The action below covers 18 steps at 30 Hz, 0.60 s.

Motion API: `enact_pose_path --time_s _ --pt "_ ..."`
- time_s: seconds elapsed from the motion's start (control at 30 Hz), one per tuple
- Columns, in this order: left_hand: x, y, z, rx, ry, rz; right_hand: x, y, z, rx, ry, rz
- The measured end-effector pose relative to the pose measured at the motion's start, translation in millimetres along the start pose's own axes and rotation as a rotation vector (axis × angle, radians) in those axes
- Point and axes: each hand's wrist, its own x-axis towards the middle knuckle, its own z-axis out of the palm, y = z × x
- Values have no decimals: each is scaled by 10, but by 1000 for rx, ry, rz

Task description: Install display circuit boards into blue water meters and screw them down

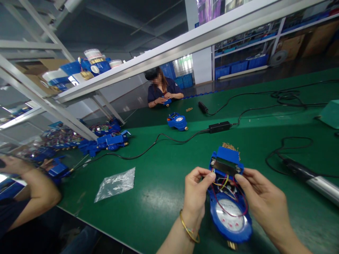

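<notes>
Head view: we see left hand (197, 188) and right hand (265, 197), fingers of both pinching opposite sides of the blue meter (230, 216) at its box end, wires (225, 181) exposed. Meter's on or just above the green tabletop (159, 187), can't tell which. Brass-coloured bits (230, 145) just beyond; corded tool (312, 180) right, plastic bag (116, 184) left. Co-worker (155, 93) across.

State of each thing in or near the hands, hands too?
Water meter: open, coloured wires exposed
Left hand: gripping meter's left side
Right hand: gripping meter's right side
Brass-coloured pieces: loose, heaped beyond meter
Corded screwdriver: lying down, unheld
Clear plastic bag: lying flat
</notes>
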Motion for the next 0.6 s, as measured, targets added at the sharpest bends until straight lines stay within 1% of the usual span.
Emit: enact_pose_path --time_s 0.13,0.3,0.43,0.6 --pt "13 13 1 30 10 -26 1 19 -3 12 7 12" --pt "19 29 -12 67 -7 0 18 33 -11 39 -24 47" --pt "14 22 -16 31 -23 5 26 31 -21 71 -45 83" --pt "28 20 -13 -24 -24 -44 32 26 -6 85 -17 103"
